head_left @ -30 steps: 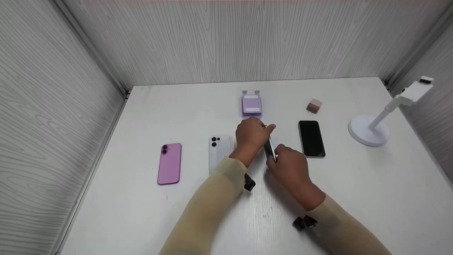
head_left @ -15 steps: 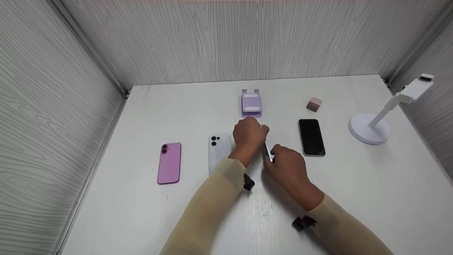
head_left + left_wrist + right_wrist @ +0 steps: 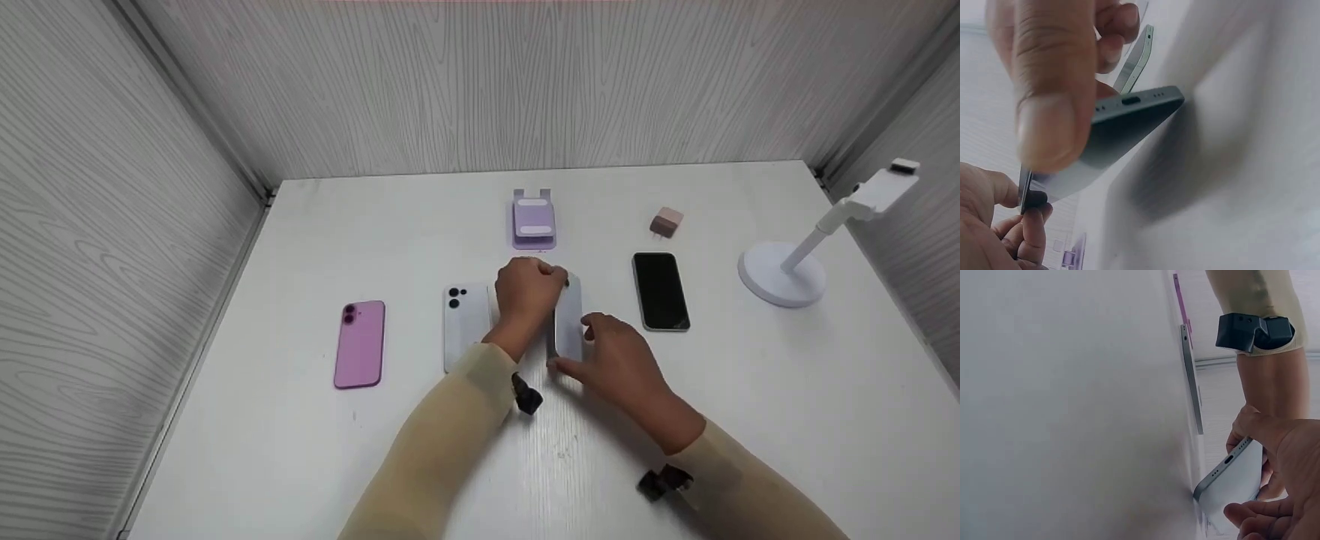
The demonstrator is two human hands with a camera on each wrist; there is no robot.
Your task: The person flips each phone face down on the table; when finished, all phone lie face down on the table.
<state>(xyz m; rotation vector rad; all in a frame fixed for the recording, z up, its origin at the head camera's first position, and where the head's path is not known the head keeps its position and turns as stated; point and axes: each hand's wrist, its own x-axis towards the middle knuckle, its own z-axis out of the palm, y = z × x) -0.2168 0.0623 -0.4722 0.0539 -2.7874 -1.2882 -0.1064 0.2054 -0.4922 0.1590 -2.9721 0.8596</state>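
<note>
A pale bluish smartphone (image 3: 568,322) is tilted on the middle of the table, its pale back showing. My left hand (image 3: 529,289) pinches its far end between thumb and fingers; in the left wrist view, this grip is by the dark camera bump (image 3: 1036,198). My right hand (image 3: 619,356) is at the near end, thumb and fingers spread apart. Its thumb lies at the end with the charging port (image 3: 1229,459), while its fingertips (image 3: 1235,513) are by the phone's back. To the left lies a white smartphone (image 3: 465,322), camera side up, partly behind my left wrist.
A pink smartphone (image 3: 360,345) lies face down at the left; a black-screened smartphone (image 3: 660,291) is at the right. Behind my hands stands a lilac phone stand (image 3: 534,219). A pink charger plug (image 3: 666,223) and a white round-based stand (image 3: 780,277) are farther right, near panelled walls.
The held smartphone has turned from nearly edge-on to showing its pale back. My right fingers have loosened and spread, and that hand has shifted slightly toward me.
</note>
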